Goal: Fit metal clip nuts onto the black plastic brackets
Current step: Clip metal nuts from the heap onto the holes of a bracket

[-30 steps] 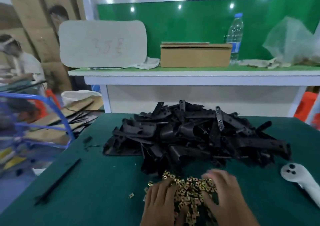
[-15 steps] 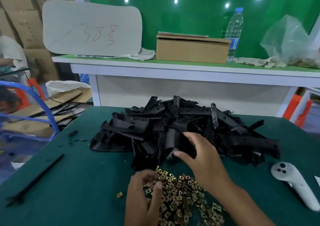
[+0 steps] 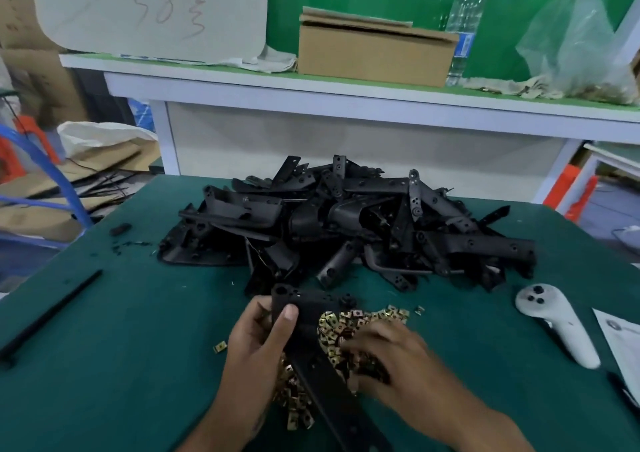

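A long black strip (image 3: pixel 52 316) lies on the green counter (image 3: pixel 121 382) at the far left, well apart from the work, and a stray clip nut (image 3: pixel 220 347) sits alone just left of the hands. The left hand (image 3: pixel 258 344) is clamped on a black plastic bracket (image 3: pixel 304 334), thumb pressed on its face and fingers wrapped behind. The bracket's holed end points up and away while its long body runs down towards the person, probably so that an edge is open to take a clip. Right beside it, the heap of brass-coloured clip nuts (image 3: pixel 349 327) is spread close to the body, within easy reach of both hands. The right hand (image 3: pixel 388 358) rests on that heap with its fingers bent down into the nuts. It is blurred, so I cannot tell whether it has pinched one or is only raking through them. Behind, the pile of unfitted brackets (image 3: pixel 346 230) fills the middle of the counter, near enough to draw from. To the right lies a white controller (image 3: pixel 554 323), just beside a sheet of paper (image 3: pixel 623 344) at the edge. No nut looks fitted on the held bracket yet.
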`<state>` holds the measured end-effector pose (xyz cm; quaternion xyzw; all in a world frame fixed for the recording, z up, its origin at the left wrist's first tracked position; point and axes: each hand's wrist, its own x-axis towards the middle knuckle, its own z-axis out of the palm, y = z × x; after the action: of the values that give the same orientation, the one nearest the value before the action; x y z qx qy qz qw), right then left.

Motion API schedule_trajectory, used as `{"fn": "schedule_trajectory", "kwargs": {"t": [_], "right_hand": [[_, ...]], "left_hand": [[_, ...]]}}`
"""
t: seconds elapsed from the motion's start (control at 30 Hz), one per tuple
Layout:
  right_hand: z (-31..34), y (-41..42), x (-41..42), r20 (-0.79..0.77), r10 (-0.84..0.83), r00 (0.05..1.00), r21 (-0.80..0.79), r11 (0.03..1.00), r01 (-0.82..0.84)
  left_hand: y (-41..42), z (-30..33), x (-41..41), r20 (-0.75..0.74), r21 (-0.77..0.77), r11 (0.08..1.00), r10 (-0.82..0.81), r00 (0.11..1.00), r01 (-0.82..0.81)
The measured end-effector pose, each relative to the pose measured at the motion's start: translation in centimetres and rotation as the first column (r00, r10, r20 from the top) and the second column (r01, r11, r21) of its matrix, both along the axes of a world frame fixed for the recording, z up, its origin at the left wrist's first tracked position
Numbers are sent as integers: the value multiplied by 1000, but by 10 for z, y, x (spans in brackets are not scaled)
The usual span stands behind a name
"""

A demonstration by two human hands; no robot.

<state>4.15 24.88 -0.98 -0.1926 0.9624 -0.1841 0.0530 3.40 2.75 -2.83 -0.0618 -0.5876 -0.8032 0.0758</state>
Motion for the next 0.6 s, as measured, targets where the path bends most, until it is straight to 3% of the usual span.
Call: {"fn": "schedule_trajectory", "kwargs": {"t": [0.17,0.43,0.6], "right_hand": [[-10,0,-3,-91,10,996,-88,996,-18],[-13,12,-6,-13,-12,1000,-241,970,8],[-5,18,-6,-50,-74,996,-335,941,53]], "left_hand": [[5,-7,3,-50,-117,993,-9,999,3],[7,-17,2,-76,-162,987,-15,997,2],[9,-19,4,-81,-222,975,-19,997,0]]}}
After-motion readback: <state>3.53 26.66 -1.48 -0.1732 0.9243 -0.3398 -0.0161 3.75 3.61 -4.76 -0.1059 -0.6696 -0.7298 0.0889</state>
